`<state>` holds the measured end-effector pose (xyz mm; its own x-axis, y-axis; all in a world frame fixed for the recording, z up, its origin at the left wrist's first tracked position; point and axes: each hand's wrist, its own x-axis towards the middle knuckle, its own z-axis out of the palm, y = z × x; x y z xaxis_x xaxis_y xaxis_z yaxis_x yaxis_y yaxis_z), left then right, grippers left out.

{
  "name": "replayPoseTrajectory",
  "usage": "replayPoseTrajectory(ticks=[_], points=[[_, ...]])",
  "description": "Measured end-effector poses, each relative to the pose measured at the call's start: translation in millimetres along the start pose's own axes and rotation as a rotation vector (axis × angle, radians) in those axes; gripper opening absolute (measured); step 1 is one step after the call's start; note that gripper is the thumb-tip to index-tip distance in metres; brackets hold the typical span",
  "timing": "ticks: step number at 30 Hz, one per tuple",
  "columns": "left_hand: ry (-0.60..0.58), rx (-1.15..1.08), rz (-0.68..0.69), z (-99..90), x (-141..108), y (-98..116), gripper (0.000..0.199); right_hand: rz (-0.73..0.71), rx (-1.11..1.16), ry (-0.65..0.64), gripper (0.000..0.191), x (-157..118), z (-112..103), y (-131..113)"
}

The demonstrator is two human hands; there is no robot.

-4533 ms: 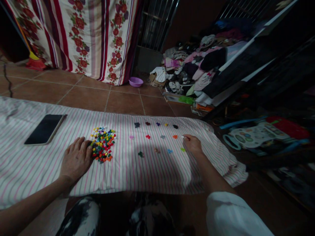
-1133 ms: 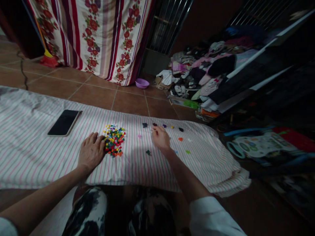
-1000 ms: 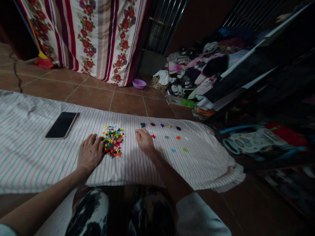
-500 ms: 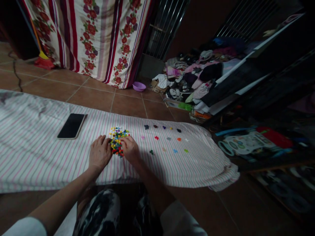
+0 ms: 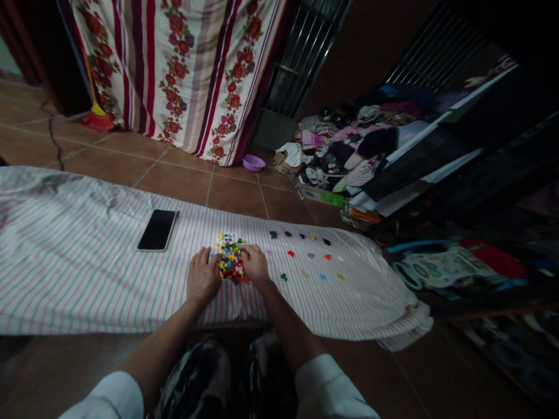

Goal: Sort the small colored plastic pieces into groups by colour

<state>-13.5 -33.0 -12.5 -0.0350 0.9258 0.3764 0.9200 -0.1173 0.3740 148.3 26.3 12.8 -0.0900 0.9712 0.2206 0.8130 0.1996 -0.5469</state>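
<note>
The heap of small multicoloured plastic cubes [image 5: 231,263] lies between left hand [image 5: 203,278] and right hand [image 5: 255,266], touching both; I cannot tell either grip's state.

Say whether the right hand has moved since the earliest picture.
Yes: the right hand has moved left across the striped cloth, from beyond the orange cluster to the mixed pile.

The right hand [image 5: 255,265] had come back from the far right side, past the pink bits [image 5: 268,252], and its fingers were now at the right edge of the big pile of bits [image 5: 231,262]. The white bit [image 5: 340,258] that it had pinched at first now lay by itself on the striped cloth [image 5: 358,308], next to the orange bits [image 5: 327,256]. The pink bits and the dark green bits [image 5: 283,277], which that hand had hidden, showed again.
</note>
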Motion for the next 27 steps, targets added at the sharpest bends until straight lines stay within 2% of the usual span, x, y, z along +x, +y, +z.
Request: replayPoseTrajectory(ticks=[7, 12, 14, 21, 27], points=[[0.066, -0.116, 0.036, 10.2, -7.5, -6.0, 0.039, -0.027, -0.071, -0.044, 0.033, 10.6, -8.8, -5.8], [0.231, -0.127, -0.061, 11.0, -16.5, -3.6, 0.041, -0.107, -0.089, -0.136, 0.032, 22.6, -9.4, -15.0], [0.254, -0.088, -0.082, 9.4, -17.9, -1.2, 0.039, -0.131, -0.095, -0.162, 0.031, 28.4, -6.5, -20.2], [0.189, 0.056, -0.057, 5.0, -17.0, 4.7, 0.037, -0.088, -0.207, -0.252, 0.025, 46.2, 7.7, -31.8], [0.157, 0.133, -0.045, 5.8, -17.7, 5.0, 0.035, -0.195, -0.224, -0.288, 0.028, 43.5, 10.2, -27.3]])
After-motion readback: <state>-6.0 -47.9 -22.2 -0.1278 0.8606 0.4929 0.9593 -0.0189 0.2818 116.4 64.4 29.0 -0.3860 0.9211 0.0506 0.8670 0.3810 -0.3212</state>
